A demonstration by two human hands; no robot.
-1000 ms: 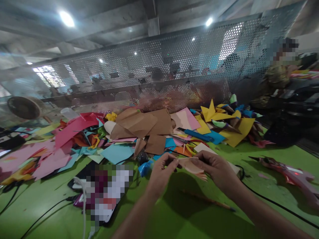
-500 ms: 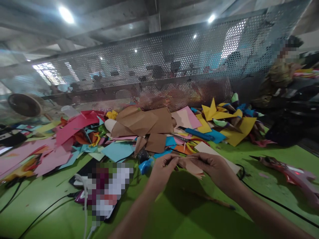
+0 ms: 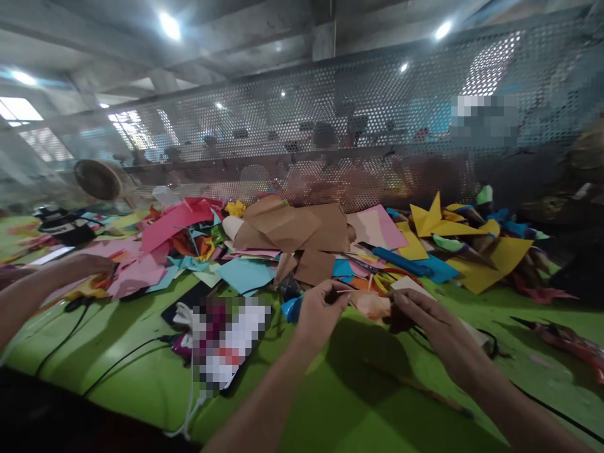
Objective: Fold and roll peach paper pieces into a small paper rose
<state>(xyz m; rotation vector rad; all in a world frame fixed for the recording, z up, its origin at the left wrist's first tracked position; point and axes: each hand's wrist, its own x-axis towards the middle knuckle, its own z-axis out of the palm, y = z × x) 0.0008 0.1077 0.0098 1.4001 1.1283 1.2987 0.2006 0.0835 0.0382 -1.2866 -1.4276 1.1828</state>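
A folded peach paper piece is held up off the green table, between the two hands. Its left end is pinched between thumb and fingertips by the left hand, with no gap seen other than the paper's thickness. Its right edge is met by the drawn-in fingers of the right hand; whether it is gripped there or only touched cannot be told, the thumb side being hidden.

Below the grip, in the shade of the hands, a thin stick is noted lying aslant. Just left of the grip, a blue crumpled item is found. Just beyond the right hand, a cream sheet is partly covered by that hand. Further left, a phone, its screen obscured, is recorded; a pink glue gun is laid well to the right.

Directly beyond the grip, the way is taken up by heaped paper: brown paper, with a blue cutter to its right and a yellow star farther out. Far left, pink paper is reached over by another person's hand. Behind all, a fan and a perforated screen are observed.
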